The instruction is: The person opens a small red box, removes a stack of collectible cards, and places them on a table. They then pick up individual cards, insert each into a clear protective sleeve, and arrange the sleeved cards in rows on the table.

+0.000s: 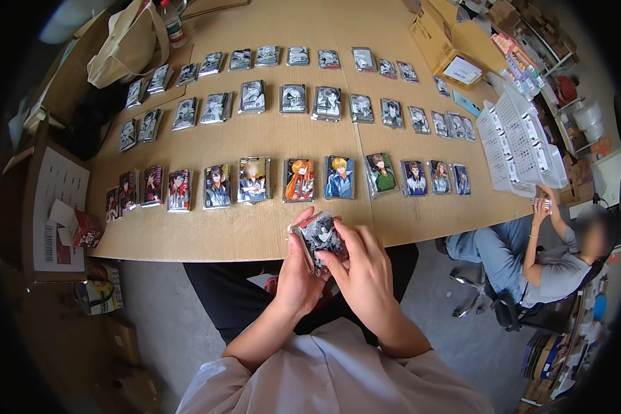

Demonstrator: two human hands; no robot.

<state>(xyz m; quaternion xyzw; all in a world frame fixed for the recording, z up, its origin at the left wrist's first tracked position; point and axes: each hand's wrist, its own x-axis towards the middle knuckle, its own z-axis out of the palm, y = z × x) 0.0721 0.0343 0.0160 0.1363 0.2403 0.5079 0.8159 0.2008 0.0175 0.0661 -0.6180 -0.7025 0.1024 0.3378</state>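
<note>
At the near edge of a wooden table (152,238), we hold a stack of grey-fronted cards (321,233), our left hand (299,274) curled around one side, our right hand (366,268) closed on the other, thumb on the front; three rows of card stacks (294,99) lie beyond.

Three rows of card packs (293,99) span the table (324,143) above my hands (368,269), mid-frame; baskets (501,150) stand at right.

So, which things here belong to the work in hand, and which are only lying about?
Seemingly in use: held card stack; colourful card stacks, nearest row; grey card stacks, farther rows.

Apparently just lying about: bottle; cream bag; open cardboard box.
</note>
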